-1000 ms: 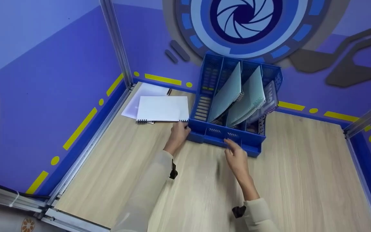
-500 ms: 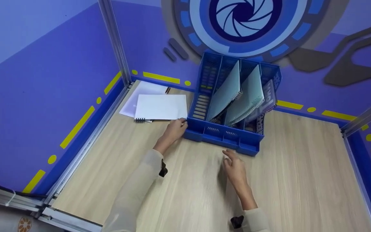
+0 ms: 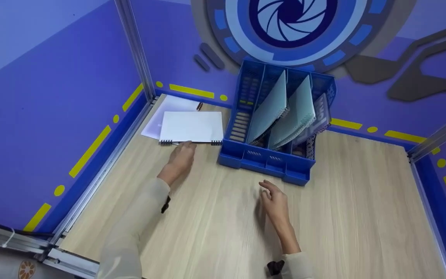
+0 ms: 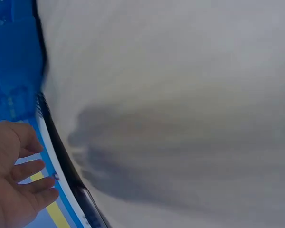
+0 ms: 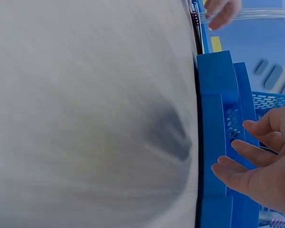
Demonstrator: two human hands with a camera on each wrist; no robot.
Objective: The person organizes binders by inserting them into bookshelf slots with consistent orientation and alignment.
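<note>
My left hand (image 3: 181, 159) is at the near edge of a white spiral notebook (image 3: 192, 126), its fingers loosely bent with nothing between them in the left wrist view. Under that notebook lies a second, pale purple spiral notebook (image 3: 152, 123), partly covered. My right hand (image 3: 275, 203) hovers over the table in front of the blue file rack (image 3: 263, 164), fingers relaxed and holding nothing. Several spiral notebooks lean in the rack: a pale green one (image 3: 271, 106), another pale green one (image 3: 296, 116) and a clear-covered one (image 3: 319, 118) at the right.
The leftmost slot (image 3: 240, 126) of the rack holds no notebook. The rack stands against the back wall (image 3: 180, 50) on a light wooden table (image 3: 366, 201). A metal frame post (image 3: 134, 50) rises at the back left corner.
My left hand has moved left from the rack's front left corner to the white notebook's near edge. The right hand has drawn back from the rack's front and slightly left.
</note>
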